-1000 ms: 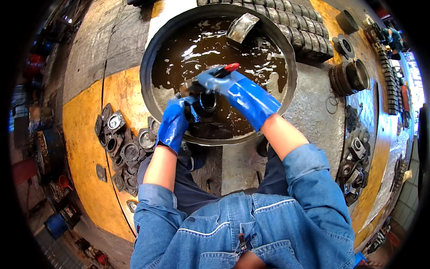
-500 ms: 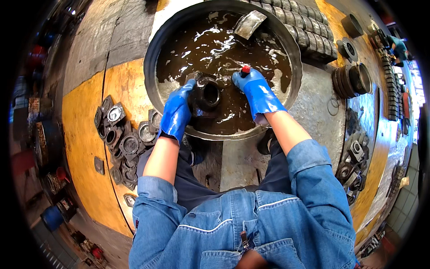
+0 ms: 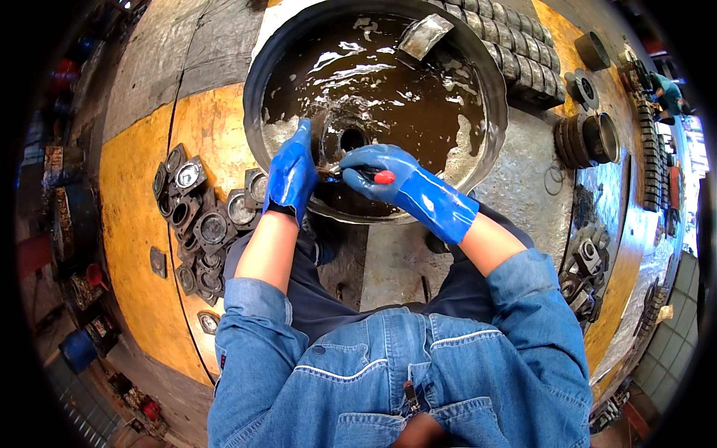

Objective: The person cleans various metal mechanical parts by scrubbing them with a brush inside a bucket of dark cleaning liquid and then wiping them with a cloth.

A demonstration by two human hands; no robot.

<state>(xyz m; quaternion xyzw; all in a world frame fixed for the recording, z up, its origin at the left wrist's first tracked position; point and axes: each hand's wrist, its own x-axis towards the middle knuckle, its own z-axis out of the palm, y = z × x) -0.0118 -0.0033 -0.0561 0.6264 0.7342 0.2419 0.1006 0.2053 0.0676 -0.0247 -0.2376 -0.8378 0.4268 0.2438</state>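
A wide round metal basin [image 3: 494, 142] of brown, foamy liquid [image 3: 418, 112] stands in front of me. My left hand [image 3: 293, 173], in a blue rubber glove, grips the left side of a dark metal part [image 3: 333, 140] with a round bore, partly under the liquid. My right hand [image 3: 392, 178], gloved alike, is closed round a red-ended tool [image 3: 385, 177]. The tool's other end reaches the near side of the part; its tip is too small to make out. A grey metal block [image 3: 426, 37] rests at the basin's far right rim.
Left of the basin lies a heap of flanged metal parts [image 3: 213, 228] on yellow boards. Rows of stacked metal blocks [image 3: 515, 52] stand at the far right, with metal rings [image 3: 586, 140] nearer. More small parts [image 3: 586, 257] lie right. Another person [image 3: 667, 93] is at far right.
My right hand has swung left and nearer with the tool, from beside the part to its near edge. The part sits lower in the liquid, still in my left hand.
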